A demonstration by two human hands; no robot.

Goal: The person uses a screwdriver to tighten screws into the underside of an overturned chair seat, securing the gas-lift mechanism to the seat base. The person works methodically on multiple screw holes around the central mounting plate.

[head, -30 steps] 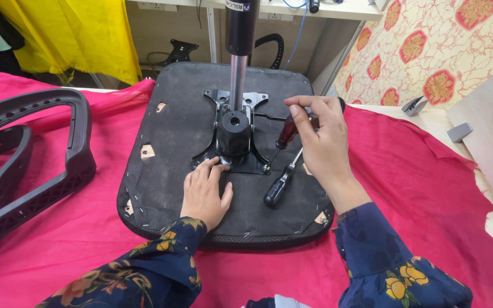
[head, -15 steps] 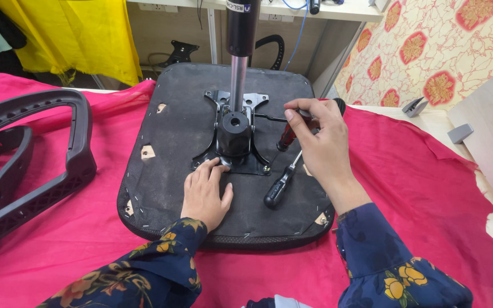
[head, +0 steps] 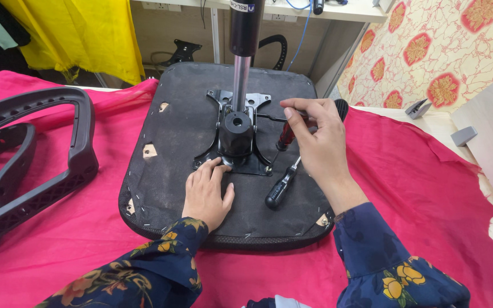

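Right hand (head: 315,137) on red screwdriver (head: 286,134) over seat base (head: 172,131)

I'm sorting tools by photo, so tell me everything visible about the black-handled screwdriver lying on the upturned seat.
The black-handled screwdriver lies loose on the black underside of the upturned chair seat, just right of the black metal mounting plate. Its dark, ribbed handle looks like plastic or rubber; a thin silvery shaft points up and right toward the right hand, and its tip is hidden there. It lies flat, slanted. Neither hand grips it; the left hand rests beside it, apart.
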